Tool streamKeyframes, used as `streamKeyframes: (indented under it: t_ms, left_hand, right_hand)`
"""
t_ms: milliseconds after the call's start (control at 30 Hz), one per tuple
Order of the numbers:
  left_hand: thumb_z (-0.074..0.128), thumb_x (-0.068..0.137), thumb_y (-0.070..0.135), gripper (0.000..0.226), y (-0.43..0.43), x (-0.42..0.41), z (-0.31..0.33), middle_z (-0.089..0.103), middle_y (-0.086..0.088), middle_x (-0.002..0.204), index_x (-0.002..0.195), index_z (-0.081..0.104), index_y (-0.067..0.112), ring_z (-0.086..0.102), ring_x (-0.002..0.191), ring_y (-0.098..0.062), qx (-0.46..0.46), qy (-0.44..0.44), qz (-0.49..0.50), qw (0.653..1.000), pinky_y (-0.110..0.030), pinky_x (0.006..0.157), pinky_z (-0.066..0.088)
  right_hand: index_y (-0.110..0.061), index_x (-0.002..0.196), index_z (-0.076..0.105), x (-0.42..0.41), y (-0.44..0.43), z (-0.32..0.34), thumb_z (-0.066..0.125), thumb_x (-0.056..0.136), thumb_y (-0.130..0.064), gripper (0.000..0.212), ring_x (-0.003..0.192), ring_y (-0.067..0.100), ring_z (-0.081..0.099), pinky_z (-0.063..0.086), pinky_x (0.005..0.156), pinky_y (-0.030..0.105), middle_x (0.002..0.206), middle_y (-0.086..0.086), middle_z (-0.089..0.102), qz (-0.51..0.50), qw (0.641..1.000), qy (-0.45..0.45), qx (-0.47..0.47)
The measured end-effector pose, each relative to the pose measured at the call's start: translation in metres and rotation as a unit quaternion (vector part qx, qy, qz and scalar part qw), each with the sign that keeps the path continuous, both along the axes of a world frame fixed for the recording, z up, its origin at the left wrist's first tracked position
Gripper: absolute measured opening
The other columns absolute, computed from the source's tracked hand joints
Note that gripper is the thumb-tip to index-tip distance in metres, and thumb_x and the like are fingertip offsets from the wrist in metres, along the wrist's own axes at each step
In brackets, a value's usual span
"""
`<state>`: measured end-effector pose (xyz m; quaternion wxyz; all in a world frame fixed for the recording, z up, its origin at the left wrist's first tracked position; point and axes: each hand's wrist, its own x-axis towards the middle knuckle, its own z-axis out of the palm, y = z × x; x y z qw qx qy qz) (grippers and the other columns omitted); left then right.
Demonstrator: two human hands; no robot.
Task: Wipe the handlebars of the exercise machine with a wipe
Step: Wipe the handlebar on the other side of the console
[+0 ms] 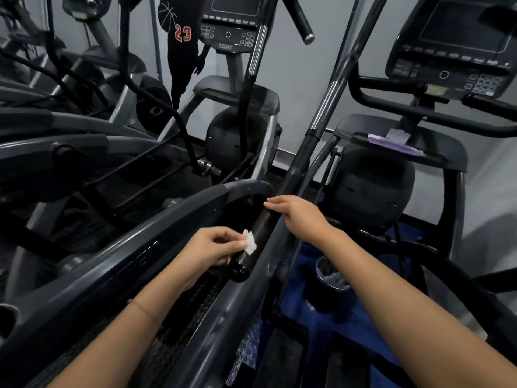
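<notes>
Hands: left [212, 247] pinches one wipe [249, 242], right [299, 217] maybe grips one handlebar [262, 227].

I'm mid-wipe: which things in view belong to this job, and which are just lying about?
In the job: wipe, pinched by the left hand; black handlebar; right hand resting on it.
Lying about: purple cloth on the right machine's shelf; lined bin on the floor; black shirt marked 23.
</notes>
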<state>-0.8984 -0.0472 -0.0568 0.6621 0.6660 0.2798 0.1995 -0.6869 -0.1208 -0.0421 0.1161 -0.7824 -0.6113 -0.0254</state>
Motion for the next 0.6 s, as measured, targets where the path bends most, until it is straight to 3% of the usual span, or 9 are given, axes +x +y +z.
streamKeyframes:
  t_ms: [233, 433, 600]
  left_hand:
    - [0.069, 0.082, 0.009, 0.009, 0.003, 0.015, 0.002, 0.059, 0.002, 0.074, 0.077, 0.064, 0.015, 0.060, 0.067, -0.004, -0.058, 0.028, 0.004, 0.998, -0.020, 0.065, 0.053]
    - [0.074, 0.076, 0.008, 0.013, 0.008, -0.005, 0.002, 0.062, 0.008, 0.058, 0.069, 0.065, 0.014, 0.058, 0.050, 0.002, -0.003, 0.064, -0.048, 0.997, -0.013, 0.047, 0.045]
    - [0.075, 0.076, 0.006, 0.016, 0.005, 0.003, 0.007, 0.058, 0.004, 0.057, 0.068, 0.062, 0.011, 0.053, 0.042, 0.002, 0.015, 0.059, -0.039, 0.997, -0.011, 0.040, 0.039]
  right_hand:
    - [-0.033, 0.135, 0.047, -0.001, 0.002, -0.001, 0.037, 0.087, 0.005, 0.062, 0.134, 0.007, 0.032, 0.034, 0.098, 0.023, 0.142, -0.017, 0.042, -0.009, 1.000, -0.003, -0.003]
    - [-0.032, 0.136, 0.045, -0.003, 0.001, -0.002, 0.037, 0.087, 0.004, 0.061, 0.135, 0.007, 0.031, 0.034, 0.098, 0.022, 0.143, -0.016, 0.040, -0.011, 1.000, -0.008, -0.005]
    - [-0.032, 0.137, 0.043, -0.005, 0.000, -0.003, 0.037, 0.088, 0.003, 0.061, 0.135, 0.007, 0.031, 0.035, 0.095, 0.022, 0.144, -0.016, 0.038, -0.013, 1.000, -0.016, -0.009]
